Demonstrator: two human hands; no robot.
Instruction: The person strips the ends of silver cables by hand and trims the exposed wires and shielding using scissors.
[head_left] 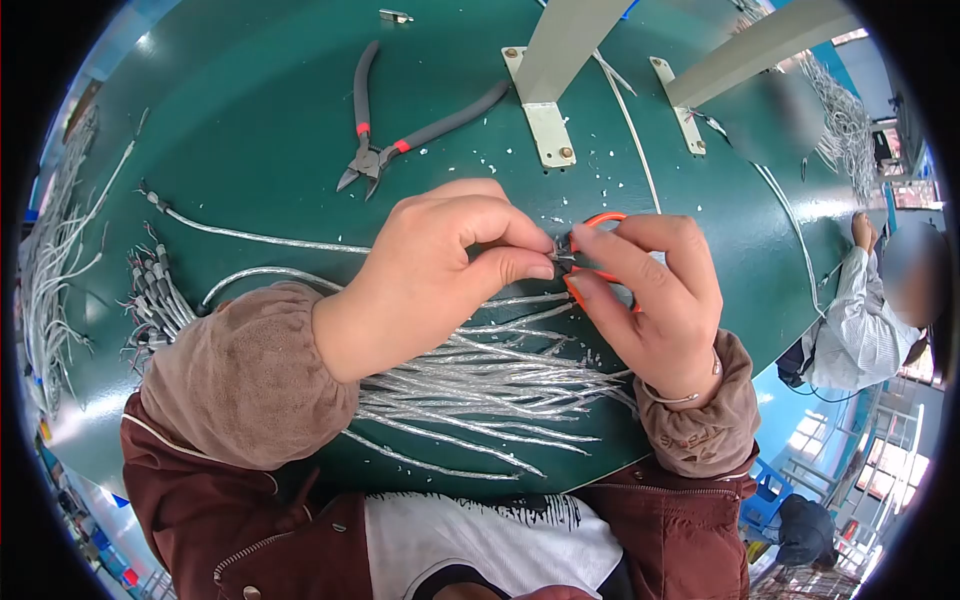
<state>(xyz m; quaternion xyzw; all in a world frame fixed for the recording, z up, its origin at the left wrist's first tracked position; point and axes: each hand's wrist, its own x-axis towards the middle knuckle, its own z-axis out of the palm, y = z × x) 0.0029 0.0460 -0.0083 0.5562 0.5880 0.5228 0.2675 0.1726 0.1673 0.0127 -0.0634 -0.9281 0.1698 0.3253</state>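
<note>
Near the middle of the bench, my left hand [440,260] is closed in a pinch, thumb against forefinger, on the end of a silvery cable; fine wire ends show at its fingertips. Facing it, my right hand [655,290] is closed around orange-handled scissors [605,217], with part of the loops hidden behind the fingers. The two sets of fingertips nearly meet at the wires. Below both hands spreads a bundle of clear-jacketed silvery cables [470,390]. Their stripped ends [160,290] gather to the left, beside my left sleeve.
Grey-handled cutting pliers [370,155] lie open on the green bench [260,130]. Bolted metal posts [545,125] stand beyond my hands. More cables are heaped at the left edge [65,250] and far right [840,115]. Another person [865,320] sits at the right.
</note>
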